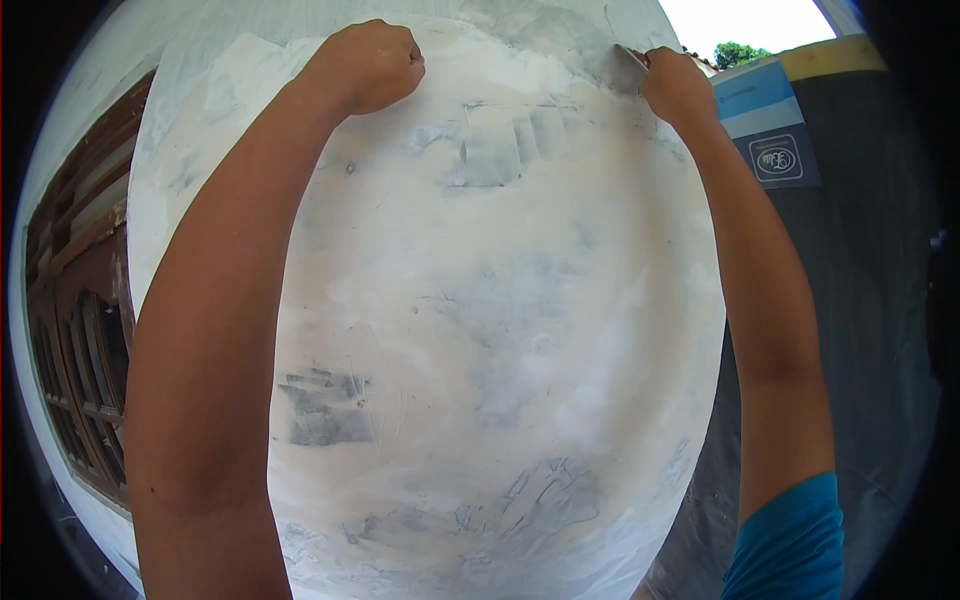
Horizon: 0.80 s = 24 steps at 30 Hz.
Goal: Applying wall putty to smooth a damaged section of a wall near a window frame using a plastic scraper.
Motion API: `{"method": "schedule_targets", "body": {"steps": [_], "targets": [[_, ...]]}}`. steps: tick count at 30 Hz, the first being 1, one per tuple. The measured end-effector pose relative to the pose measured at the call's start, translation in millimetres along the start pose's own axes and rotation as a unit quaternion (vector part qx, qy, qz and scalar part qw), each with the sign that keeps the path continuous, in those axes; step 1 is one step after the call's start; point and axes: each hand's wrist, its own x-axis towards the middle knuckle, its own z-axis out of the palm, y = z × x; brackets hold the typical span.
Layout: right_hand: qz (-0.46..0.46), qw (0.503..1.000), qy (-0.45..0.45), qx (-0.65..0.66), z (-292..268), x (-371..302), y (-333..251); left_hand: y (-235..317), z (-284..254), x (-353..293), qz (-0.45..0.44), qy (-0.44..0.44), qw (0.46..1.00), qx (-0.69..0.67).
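Note:
A wide white plastered column [500, 330] with grey patches fills the middle of the head view. My left hand [368, 65] is closed into a fist and rests against the plaster near the top left. My right hand [675, 85] is up at the top right, closed on a small flat putty scraper [630, 62] whose blade lies on the plaster. Both forearms reach upward from the lower edge. A blue sleeve [790, 545] covers my right upper arm.
A dark wooden window frame [85, 330] sits at the left in a white wall. At the right hangs a dark tarp [860, 300] with a blue and white printed panel [770, 130]. Sky and a tree top [740, 50] show above.

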Motion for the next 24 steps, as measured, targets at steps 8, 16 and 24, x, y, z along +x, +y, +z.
{"method": "schedule_targets", "body": {"steps": [8,16,24], "targets": [[-0.082,0.984,0.062,0.143,-32.8,-16.1,-66.2,-6.1,-0.8,-4.0,-0.002,-0.019,1.000,-0.003],[-0.227,0.966,-0.055,0.106,-7.1,-37.2,-153.7,-23.8,-16.2,-10.9,-0.021,-0.046,0.994,-0.101],[-0.176,0.978,0.038,0.109,-47.3,34.2,-133.2,-52.2,-21.6,-21.2,-0.046,-0.044,0.996,-0.066]]}}
